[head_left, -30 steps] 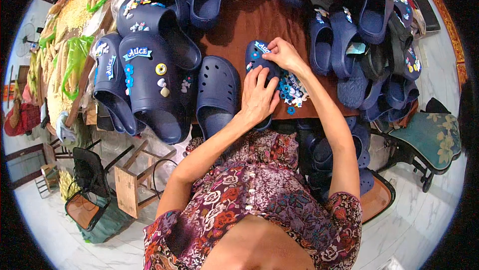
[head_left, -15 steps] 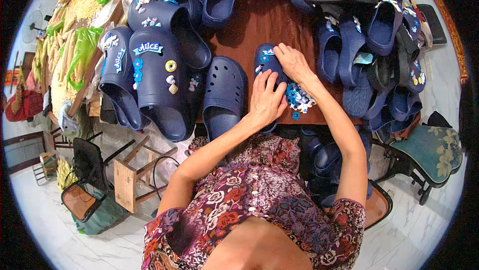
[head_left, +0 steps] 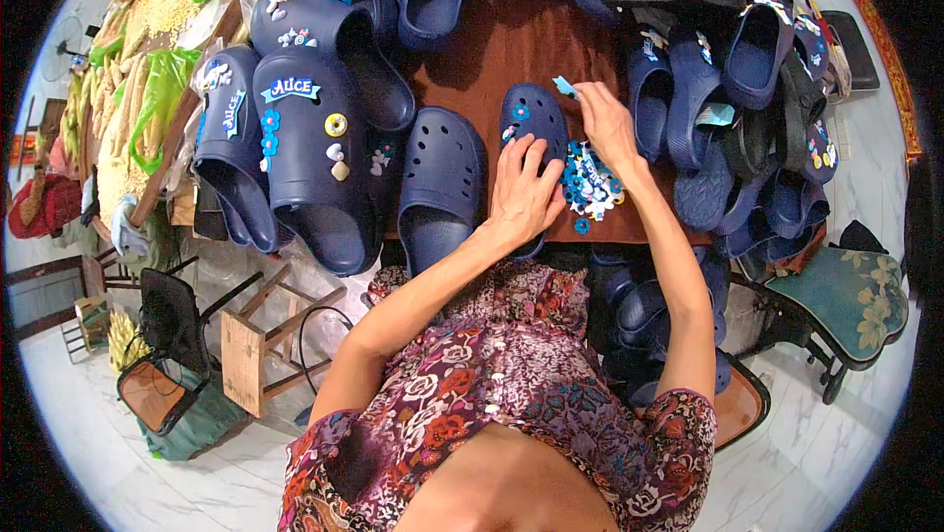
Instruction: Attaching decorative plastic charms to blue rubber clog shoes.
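A navy blue clog lies on the brown table in front of me. My left hand presses flat on its heel end and holds it down. My right hand hovers at the clog's right side and pinches a small light-blue charm between its fingertips, just above the toe. A pile of blue and white charms lies on the table under my right wrist. A second plain navy clog sits just left of the held one.
Many navy clogs ring the table: two large decorated ones at the left, a heap at the right. More clogs sit below the table edge. A wooden stool and a cushioned chair flank me.
My right hand has lifted a charm from the pile up to the clog's toe. My left hand stays on the clog.
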Demonstrator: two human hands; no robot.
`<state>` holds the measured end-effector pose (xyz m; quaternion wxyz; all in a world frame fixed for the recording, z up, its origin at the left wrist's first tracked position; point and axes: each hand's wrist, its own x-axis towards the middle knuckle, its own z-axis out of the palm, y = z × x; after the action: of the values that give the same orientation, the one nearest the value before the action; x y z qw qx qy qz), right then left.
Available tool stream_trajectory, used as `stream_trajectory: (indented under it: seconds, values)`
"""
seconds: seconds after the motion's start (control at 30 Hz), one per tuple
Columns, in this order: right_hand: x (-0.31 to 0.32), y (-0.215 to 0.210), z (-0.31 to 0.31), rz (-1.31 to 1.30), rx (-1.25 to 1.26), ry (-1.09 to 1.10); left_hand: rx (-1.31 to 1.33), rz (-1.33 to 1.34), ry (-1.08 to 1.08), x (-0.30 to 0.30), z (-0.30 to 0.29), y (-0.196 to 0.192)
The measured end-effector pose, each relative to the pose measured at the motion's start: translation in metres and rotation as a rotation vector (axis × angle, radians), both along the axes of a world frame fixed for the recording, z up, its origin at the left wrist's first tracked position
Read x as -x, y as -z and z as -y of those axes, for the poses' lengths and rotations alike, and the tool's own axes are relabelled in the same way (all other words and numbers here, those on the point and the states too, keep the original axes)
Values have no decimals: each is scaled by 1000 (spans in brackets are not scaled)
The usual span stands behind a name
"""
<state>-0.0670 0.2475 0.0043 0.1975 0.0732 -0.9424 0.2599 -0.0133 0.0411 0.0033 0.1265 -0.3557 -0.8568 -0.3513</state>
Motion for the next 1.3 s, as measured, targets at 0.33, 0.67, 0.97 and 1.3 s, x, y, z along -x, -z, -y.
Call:
stream_trajectory:
  seconds: [0.33,0.67,0.97,1.3]
  values:
    - [-62,-35,-12,195,-220,33,-53,76,22,-5,7,-10]
    - [25,-33,56,496,-207,31,8,-7,11,-5,-4,3]
    - [36,-15,68,403,-491,-117,26,-15,4,-5,-4,4]
    - [21,-11,35,367,-70,-117,40,-21,-11,-7,-4,4]
